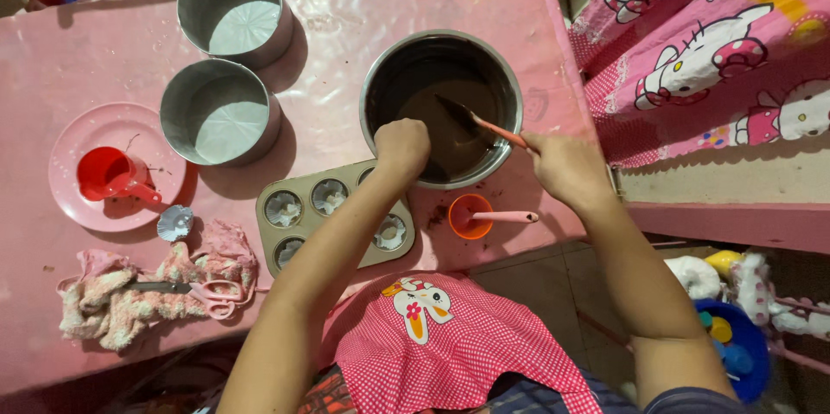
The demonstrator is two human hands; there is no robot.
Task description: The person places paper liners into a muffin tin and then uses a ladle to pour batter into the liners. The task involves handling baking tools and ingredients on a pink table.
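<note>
A steel mixing bowl (pixel 510 77) with dark brown batter stands on the pink table (pixel 78 51). My left hand (pixel 402 146) grips the bowl's near rim. My right hand (pixel 566 168) holds the orange handle of a spatula (pixel 493 127), whose dark blade dips into the batter. Just in front of the bowl lies a muffin tin (pixel 304 224) with paper liners in its cups, partly hidden by my left forearm. An orange measuring cup (pixel 471 215) with a pink handle sits by the bowl's near side.
Two round cake pans (pixel 233 8) (pixel 220 111) stand at the left back. A pink plate (pixel 82 146) holds a red measuring cup (pixel 108 174). A loose liner (pixel 175 222), a crumpled cloth (pixel 156 289) and pink scissors (pixel 203 291) lie near the front edge. The table edge is at the right.
</note>
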